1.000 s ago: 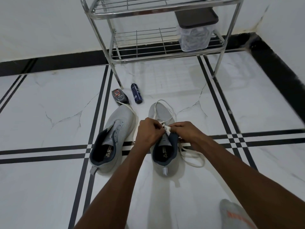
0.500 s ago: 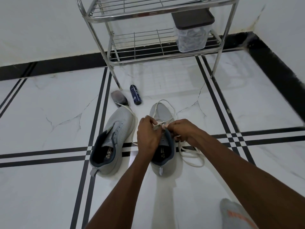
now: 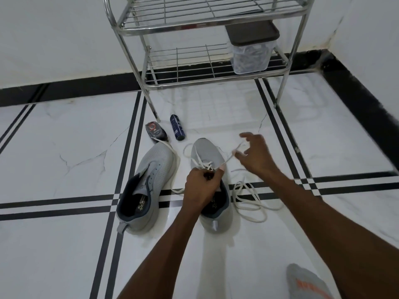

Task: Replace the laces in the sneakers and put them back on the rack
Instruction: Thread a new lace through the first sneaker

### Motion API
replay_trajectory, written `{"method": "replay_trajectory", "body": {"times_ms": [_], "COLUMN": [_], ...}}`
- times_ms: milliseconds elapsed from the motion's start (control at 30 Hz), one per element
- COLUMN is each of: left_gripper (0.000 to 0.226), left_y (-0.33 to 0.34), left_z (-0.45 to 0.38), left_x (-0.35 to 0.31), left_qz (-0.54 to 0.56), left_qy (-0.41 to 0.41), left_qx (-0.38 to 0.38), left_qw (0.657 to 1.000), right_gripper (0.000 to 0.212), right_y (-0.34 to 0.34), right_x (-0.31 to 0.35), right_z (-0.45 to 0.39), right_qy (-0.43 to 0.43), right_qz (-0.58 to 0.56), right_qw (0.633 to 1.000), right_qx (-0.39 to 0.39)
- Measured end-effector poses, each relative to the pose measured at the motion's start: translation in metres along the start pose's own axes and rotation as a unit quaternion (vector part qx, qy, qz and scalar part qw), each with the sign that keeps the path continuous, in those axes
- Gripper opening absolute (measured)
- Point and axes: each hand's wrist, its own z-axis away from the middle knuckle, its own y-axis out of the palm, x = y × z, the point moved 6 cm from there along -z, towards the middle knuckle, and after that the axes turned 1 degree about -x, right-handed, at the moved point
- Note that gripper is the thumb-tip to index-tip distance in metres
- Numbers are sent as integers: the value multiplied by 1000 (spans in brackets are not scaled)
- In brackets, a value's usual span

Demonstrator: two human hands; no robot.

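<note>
Two grey sneakers with dark blue linings stand on the white floor. The left sneaker (image 3: 151,178) has no lace in its eyelets. On the right sneaker (image 3: 207,152), my left hand (image 3: 200,186) grips the tongue and eyelet area. My right hand (image 3: 254,156) is raised to the right of the shoe and pinches a white lace (image 3: 228,157) stretched from the eyelets. More white lace lies looped on the floor (image 3: 248,201) right of the shoe. The metal rack (image 3: 207,29) stands behind.
A small dark tin (image 3: 154,131) and a blue spray can (image 3: 177,130) lie by the rack's front left leg. A clear box with a dark lid (image 3: 251,50) sits on the lower shelf. My grey-socked foot (image 3: 306,283) is at bottom right. Walls close the back and right.
My right hand has left the eyelets and drawn the lace up and to the right. My left hand stays on the right sneaker.
</note>
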Motion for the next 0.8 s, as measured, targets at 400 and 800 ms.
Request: {"method": "replay_trajectory", "body": {"times_ms": [400,800], "left_gripper": [41,33], "left_y": [1,-2], "left_z": [2,2], "left_x": [13,15], "left_qz": [-2,-34], "left_qy": [-19,-19], "left_qx": [6,-2], "left_qw": [1000,999], "right_gripper": [20,27], "right_y": [-61,13], "right_x": [7,1], "right_z": [7,18], "right_qy": [31,33], "right_qz": [6,147], "right_qw": [950,988], "right_qx": [-312,16]}}
